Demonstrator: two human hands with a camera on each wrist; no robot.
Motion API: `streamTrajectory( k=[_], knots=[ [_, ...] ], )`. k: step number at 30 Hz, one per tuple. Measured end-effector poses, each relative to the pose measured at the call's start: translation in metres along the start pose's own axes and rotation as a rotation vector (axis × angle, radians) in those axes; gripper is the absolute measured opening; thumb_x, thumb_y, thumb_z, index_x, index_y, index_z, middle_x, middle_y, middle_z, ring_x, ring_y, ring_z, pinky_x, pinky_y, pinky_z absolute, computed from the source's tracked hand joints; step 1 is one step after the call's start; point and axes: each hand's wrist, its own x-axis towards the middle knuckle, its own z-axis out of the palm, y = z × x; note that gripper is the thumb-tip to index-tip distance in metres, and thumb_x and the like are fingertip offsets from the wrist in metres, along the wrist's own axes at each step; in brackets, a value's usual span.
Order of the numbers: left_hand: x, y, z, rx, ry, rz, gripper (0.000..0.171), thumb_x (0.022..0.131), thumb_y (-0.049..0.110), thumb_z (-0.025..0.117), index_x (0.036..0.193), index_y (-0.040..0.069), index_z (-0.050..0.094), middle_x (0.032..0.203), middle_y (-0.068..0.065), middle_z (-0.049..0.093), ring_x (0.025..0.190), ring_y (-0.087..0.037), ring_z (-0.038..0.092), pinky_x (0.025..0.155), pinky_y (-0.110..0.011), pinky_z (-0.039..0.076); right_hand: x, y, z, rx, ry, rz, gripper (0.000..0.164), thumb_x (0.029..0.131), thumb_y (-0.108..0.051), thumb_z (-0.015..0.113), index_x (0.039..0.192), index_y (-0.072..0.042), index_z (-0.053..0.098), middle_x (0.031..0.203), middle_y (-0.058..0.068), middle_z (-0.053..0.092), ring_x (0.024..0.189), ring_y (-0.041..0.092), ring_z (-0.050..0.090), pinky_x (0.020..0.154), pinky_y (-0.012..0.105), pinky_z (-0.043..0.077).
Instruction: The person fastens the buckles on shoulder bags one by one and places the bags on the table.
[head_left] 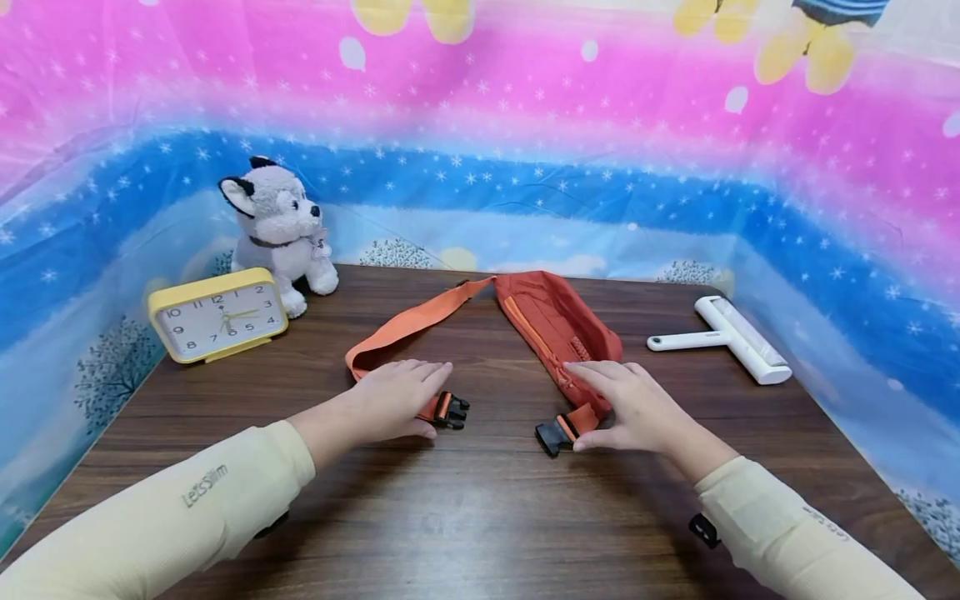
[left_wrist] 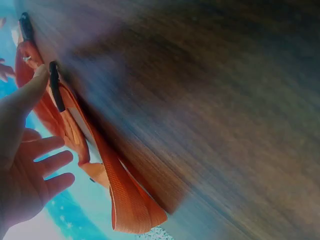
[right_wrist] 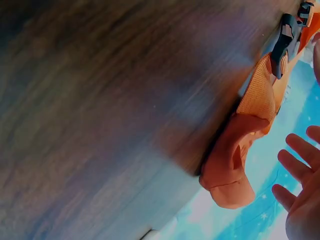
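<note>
A rust-red waist bag (head_left: 551, 321) lies on the wooden table, its orange strap (head_left: 408, 323) looping out to the left. Over the strap's end hovers my left hand (head_left: 393, 400), fingers extended and thumb apart, close to the black pronged buckle half (head_left: 452, 411). My right hand (head_left: 637, 408) is spread over the bag's near end, its thumb right beside the black socket buckle half (head_left: 553, 435). A gap of bare table separates the two buckle halves. In the right wrist view the fingers (right_wrist: 300, 165) are apart from the bag (right_wrist: 227, 175), with nothing between them.
A yellow alarm clock (head_left: 217, 317) stands at the left, with a plush husky (head_left: 277, 233) behind it. At the right lies a white T-shaped roller tool (head_left: 738, 337). A patterned cloth backdrop (head_left: 480, 192) surrounds the table (head_left: 465, 517) at its back and sides.
</note>
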Motion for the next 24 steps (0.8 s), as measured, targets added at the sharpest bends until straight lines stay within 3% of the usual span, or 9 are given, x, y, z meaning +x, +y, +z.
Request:
streamTrajectory(
  k=[6, 12, 24],
  knots=[
    [0.006, -0.001, 0.004, -0.004, -0.001, 0.017, 0.071, 0.080, 0.047, 0.071, 0.127, -0.002, 0.050, 0.120, -0.014, 0.054, 0.109, -0.029, 0.052, 0.090, -0.041, 0.043, 0.001, -0.003, 0.003, 0.039, -0.042, 0.004, 0.090, 0.063, -0.059, 0.078, 0.134, -0.011, 0.050, 0.129, 0.002, 0.053, 0.119, 0.019, 0.047, 0.089, 0.047, 0.034],
    [0.012, 0.000, 0.006, -0.021, -0.042, 0.021, 0.062, 0.078, 0.045, 0.074, 0.117, 0.003, 0.053, 0.107, -0.007, 0.053, 0.095, -0.025, 0.052, 0.081, -0.038, 0.045, 0.003, -0.004, 0.004, 0.044, -0.040, -0.051, 0.081, 0.062, -0.050, 0.083, 0.127, -0.009, 0.057, 0.122, 0.002, 0.058, 0.113, 0.018, 0.051, 0.086, 0.046, 0.036],
    [0.020, 0.006, 0.007, -0.055, -0.146, -0.065, 0.044, 0.077, 0.035, 0.078, 0.104, 0.009, 0.055, 0.095, 0.000, 0.049, 0.088, -0.020, 0.049, 0.074, -0.035, 0.044, 0.004, -0.006, 0.010, 0.039, -0.080, -0.092, 0.064, 0.066, -0.041, 0.084, 0.118, -0.009, 0.063, 0.115, 0.001, 0.061, 0.108, 0.016, 0.054, 0.083, 0.046, 0.037]
  ],
)
